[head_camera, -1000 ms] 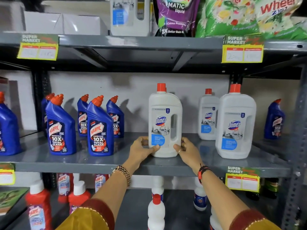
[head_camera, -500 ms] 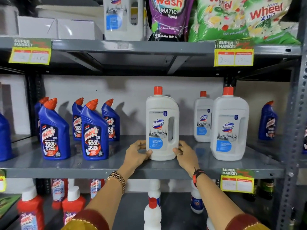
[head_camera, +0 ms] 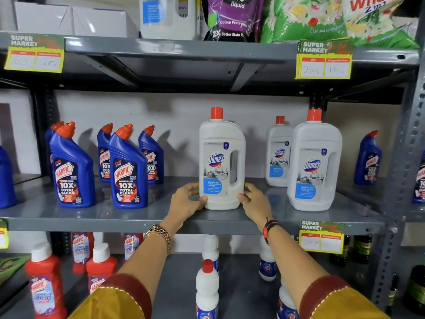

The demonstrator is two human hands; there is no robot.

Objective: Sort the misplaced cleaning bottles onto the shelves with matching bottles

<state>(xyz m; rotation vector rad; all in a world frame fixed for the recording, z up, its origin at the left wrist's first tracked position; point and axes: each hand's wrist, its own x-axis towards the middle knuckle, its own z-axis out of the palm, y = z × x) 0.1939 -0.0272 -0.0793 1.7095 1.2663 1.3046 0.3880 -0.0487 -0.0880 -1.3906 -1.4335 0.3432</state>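
Both hands wrap the base of the white bottle (head_camera: 220,162), left hand (head_camera: 187,201) and right hand (head_camera: 255,202) fingers curled against its sides. It's standing upright on the shelf (head_camera: 138,217), blue bottles (head_camera: 127,171) off past the left fingers, two more white bottles (head_camera: 315,164) past the right.

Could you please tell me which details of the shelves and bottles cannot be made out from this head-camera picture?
- Price tags: handwritten figures too faint to read for certain.
- Top-shelf white bottle: upper part cut off by the frame's top edge.
- Blue bottle at far left: cut by the left edge, label unseen.
- Dark bottles below right: too dim to identify.
- Held Domex bottle: lower sides covered by the left hand and right hand.
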